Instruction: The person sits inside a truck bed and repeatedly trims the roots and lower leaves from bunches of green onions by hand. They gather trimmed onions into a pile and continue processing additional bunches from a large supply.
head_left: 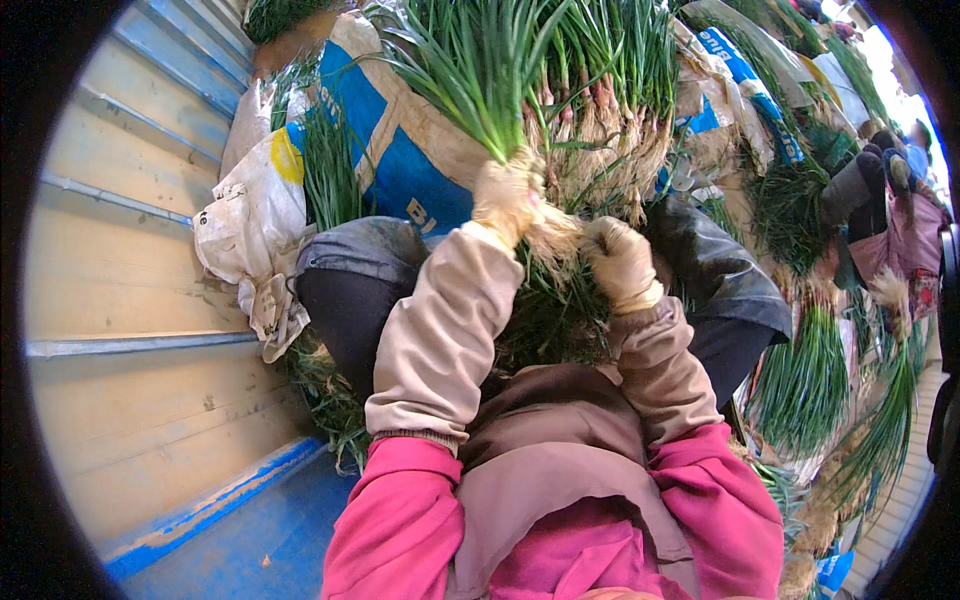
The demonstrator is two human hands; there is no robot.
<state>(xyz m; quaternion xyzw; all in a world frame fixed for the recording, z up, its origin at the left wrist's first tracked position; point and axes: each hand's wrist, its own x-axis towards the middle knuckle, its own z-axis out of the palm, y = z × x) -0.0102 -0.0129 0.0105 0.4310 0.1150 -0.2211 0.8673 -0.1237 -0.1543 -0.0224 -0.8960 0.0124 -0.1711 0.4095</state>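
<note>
While the left hand (pixel 507 195) closes firmly around the lower stalks of one bunch of green onions (pixel 480 90), the right hand (pixel 620 265) sits just beside the trailing roots (pixel 553 242), its fingers curled; whether they pinch any strands cannot be told. Held above the lap between the left knee (pixel 365 250) and the right knee (pixel 725 265), the bunch slants from leaves at upper left to roots at lower right. Its root end lies just left of the right hand's fingers, the hand nearer the root tips. Beyond, an onion pile (pixel 605 120), too dense to count, lies by the right edge of a blue-and-beige woven sack (pixel 415 175). Counted: two hands, one held bunch, two knees and, at right, at least two more bunches (pixel 808 375) and one co-worker (pixel 900 235).
</note>
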